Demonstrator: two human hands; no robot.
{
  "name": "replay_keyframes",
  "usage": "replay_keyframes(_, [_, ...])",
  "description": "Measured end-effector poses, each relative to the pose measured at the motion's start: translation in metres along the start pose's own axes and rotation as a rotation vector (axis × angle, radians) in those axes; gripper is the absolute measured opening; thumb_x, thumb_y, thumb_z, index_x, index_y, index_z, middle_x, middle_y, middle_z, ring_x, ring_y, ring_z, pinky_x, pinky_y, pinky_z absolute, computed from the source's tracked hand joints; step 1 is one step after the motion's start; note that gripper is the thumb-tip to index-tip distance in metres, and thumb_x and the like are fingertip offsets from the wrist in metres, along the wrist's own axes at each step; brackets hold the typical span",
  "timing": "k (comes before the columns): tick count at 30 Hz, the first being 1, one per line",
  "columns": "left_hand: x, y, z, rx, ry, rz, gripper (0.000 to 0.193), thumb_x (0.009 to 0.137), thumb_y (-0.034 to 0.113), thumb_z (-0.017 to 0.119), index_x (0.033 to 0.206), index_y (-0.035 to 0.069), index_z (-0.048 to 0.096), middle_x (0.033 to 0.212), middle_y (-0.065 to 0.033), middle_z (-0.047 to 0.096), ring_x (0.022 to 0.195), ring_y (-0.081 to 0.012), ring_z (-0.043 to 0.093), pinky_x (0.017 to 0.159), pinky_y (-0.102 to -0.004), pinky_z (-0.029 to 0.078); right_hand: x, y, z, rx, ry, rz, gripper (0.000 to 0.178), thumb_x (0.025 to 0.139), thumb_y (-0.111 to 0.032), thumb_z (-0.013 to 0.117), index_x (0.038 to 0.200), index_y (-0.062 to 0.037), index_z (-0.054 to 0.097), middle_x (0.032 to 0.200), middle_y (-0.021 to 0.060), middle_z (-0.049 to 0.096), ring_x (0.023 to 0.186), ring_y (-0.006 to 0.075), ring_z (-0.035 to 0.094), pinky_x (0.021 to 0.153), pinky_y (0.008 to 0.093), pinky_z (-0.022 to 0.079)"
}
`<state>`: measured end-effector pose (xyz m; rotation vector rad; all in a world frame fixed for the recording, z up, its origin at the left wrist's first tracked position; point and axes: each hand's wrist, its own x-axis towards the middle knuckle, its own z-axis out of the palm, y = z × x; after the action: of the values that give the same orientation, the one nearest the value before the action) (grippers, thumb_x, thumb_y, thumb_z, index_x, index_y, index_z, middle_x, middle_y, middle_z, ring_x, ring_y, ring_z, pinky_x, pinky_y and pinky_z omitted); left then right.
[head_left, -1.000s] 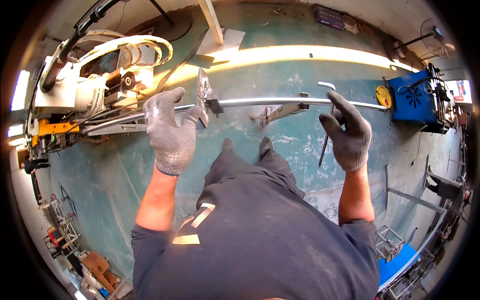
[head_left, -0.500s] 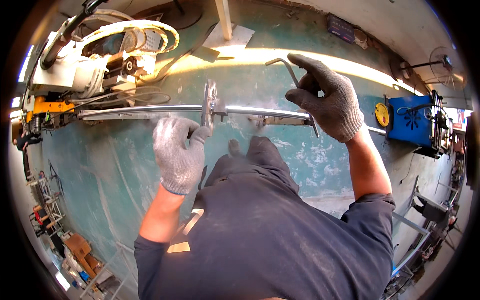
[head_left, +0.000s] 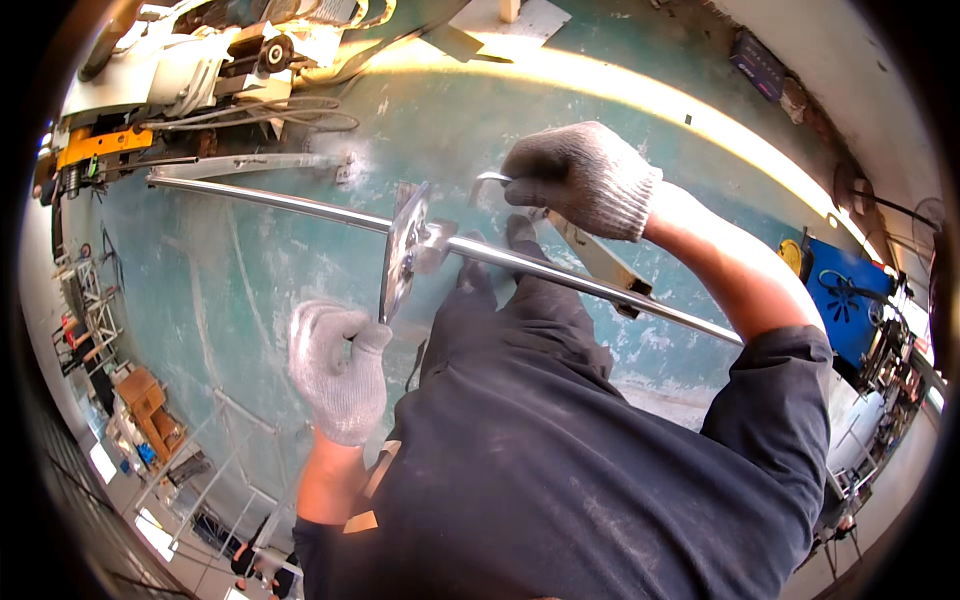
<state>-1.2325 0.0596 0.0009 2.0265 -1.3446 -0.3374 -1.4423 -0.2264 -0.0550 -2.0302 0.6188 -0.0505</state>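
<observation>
Mostly the risk seems to sit with the metal plate (head_left: 405, 250), which stands crosswise on the long shiny rod (head_left: 290, 205), with a small metal block (head_left: 434, 245) set on the rod just to its right; if that block is loose, a push could slide the plate along the rod or turn it round; the rod itself might roll or tip, since how firmly it is borne cannot be told; the gloved left hand (head_left: 338, 372) is on the near side of the rod, fingers curled, a narrow gap between thumb and forefinger, right by the plate's lower edge; whether it touches cannot be told; the gloved right hand (head_left: 580, 180), beyond the rod, is closed round a bent metal key (head_left: 490, 178) whose bend pokes out leftward; a poor grip could let the key twist or drop; farther out, a pale bar (head_left: 590, 248) lies beyond the rod; a blue machine (head_left: 850, 290) stands past its right end, an orange machine part (head_left: 100, 148) past its left
</observation>
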Motion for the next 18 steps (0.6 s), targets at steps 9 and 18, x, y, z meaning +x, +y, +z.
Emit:
replay_keyframes(9, [-0.002,0.004,0.010,0.107,0.054,0.018,0.024,0.080,0.000,0.085,0.093,0.007,0.067,0.089,-0.0064,0.063,0.088,-0.0323,0.061,0.083,-0.0453,0.052,0.045,0.037,0.026,0.123,-0.145,0.008,0.023,0.095,-0.025,0.083,0.110,-0.0077,0.081,0.097,0.0168,0.078,0.087,0.0352,0.075,0.082,0.0451,0.060])
replay_keyframes(18, [0.000,0.004,0.009,0.035,0.055,-0.046,0.016,0.092,0.006,0.080,0.098,0.000,0.066,0.095,-0.0114,0.060,0.094,-0.0287,0.060,0.084,-0.0411,0.049,0.053,0.047,0.045,0.106,-0.219,-0.063,0.025,0.094,-0.029,0.083,0.110,-0.0103,0.082,0.100,0.0164,0.077,0.091,0.0374,0.075,0.084,0.0460,0.060])
